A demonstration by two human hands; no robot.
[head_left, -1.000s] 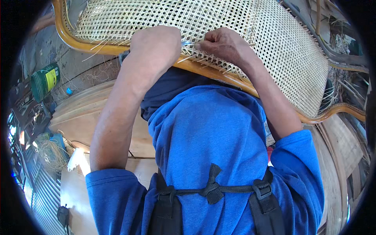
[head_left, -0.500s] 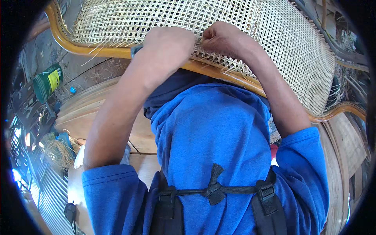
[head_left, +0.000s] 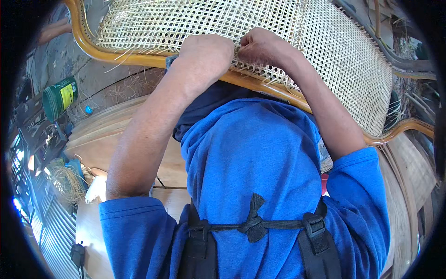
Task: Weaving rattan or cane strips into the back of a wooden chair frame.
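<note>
Both hands work at the near edge of the woven cane panel (head_left: 260, 28), just above its curved wooden frame (head_left: 116, 56). The left hand (head_left: 206, 51) is fisted, contents hidden; the right hand (head_left: 262, 46) pinches cane strands (head_left: 272, 74) running along the frame, fingers tucked under.

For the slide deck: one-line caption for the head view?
Both hands, left hand and right hand, work side by side on a woven cane panel along its curved wooden frame.

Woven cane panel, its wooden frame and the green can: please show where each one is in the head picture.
woven cane panel (head_left: 344, 51), head view, on the tight weave at right.
wooden frame (head_left: 100, 53), head view, on the curved left rail.
green can (head_left: 60, 96), head view, on its side wall.
</note>
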